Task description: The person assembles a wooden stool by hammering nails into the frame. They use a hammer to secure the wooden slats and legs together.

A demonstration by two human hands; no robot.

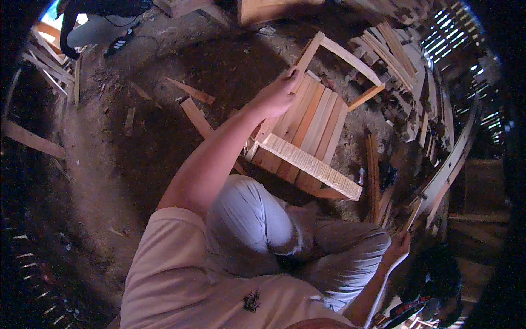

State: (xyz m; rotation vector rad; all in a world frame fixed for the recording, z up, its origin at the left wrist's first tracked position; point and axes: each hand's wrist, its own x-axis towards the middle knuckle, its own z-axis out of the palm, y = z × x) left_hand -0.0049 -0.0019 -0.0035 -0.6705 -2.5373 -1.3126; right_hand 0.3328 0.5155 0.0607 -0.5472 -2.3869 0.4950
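Observation:
A small wooden chair-like frame [310,118] with a slatted panel stands tilted on the ground in front of my knees. Across its near end runs a pale bar [307,163] with a ribbed, cord-wrapped look. My left hand [282,94] is closed round the frame's left rail, with the arm stretched forward. Far to the right, beside my bent knee, my right hand [398,248] is small and dim. Its fingers look closed at the lower end of a thin pale piece [415,213], whose kind I cannot make out.
Loose boards and offcuts [392,52] are heaped at the right. Several wood scraps [196,118] lie on the dirt floor [126,159] to the left. A wooden box-like piece [274,10] is at the far edge. Another person's leg and shoe [121,39] show at top left.

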